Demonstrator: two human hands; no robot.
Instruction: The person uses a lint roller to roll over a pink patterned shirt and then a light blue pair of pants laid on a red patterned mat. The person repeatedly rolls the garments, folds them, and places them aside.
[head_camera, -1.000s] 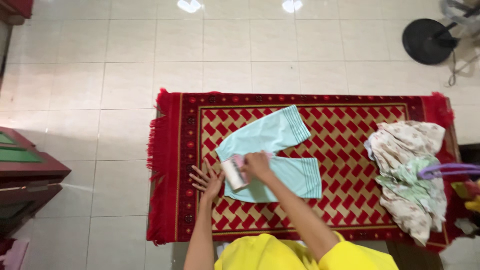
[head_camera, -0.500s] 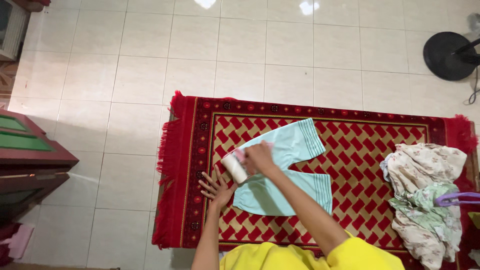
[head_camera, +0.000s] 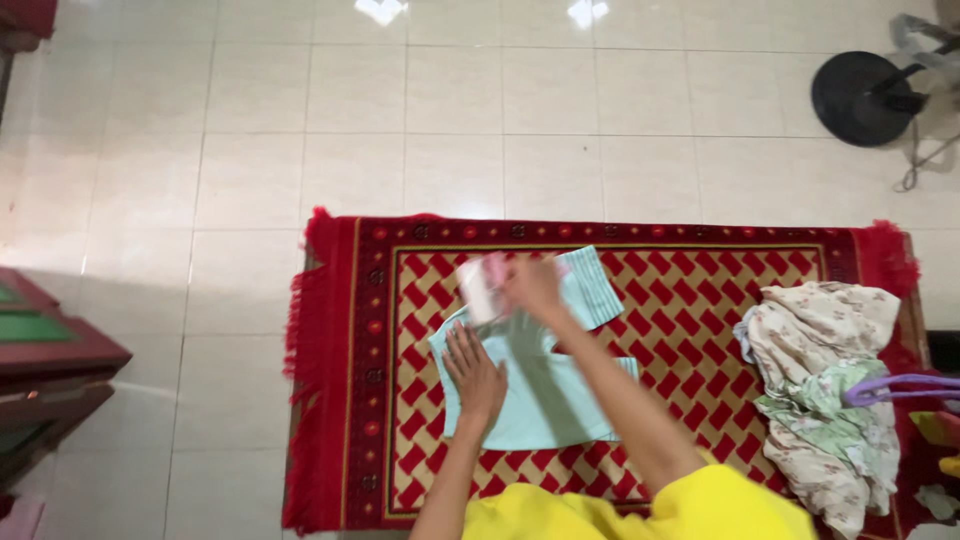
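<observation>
on a red rug (head_camera: 380, 330) with a woven diamond pattern and fringed ends, laid over pale floor tiles (head_camera: 250, 160), a pair of mint pants (head_camera: 530, 390) lies spread. the left hand (head_camera: 474, 375) rests flat on the waist end of the pants, fingers spread wide, palm down. the right hand (head_camera: 532, 285) is closed around a lint roller (head_camera: 482, 288), a short white cylinder with a pink part by the grip; it is blurred, and sits at the upper edge of the pants near 1 striped leg cuff (head_camera: 590, 285). whether the roller touches the cloth there, i cannot tell. the right arm crosses over the pants from the lower right, and a yellow sleeve (head_camera: 720, 500) fills the bottom edge of the view.

to the right on the rug, well apart from the pants, a heap of floral clothes (head_camera: 825, 370) in cream and pale green lies crumpled. a purple handle (head_camera: 900, 385) arches over its right side. a black round fan base (head_camera: 858, 85) stands on the tiles at upper right with a cord trailing beside it. at the left edge stands dark red wooden furniture (head_camera: 50, 360) with green panels. no labels or signs show clearly on anything.
</observation>
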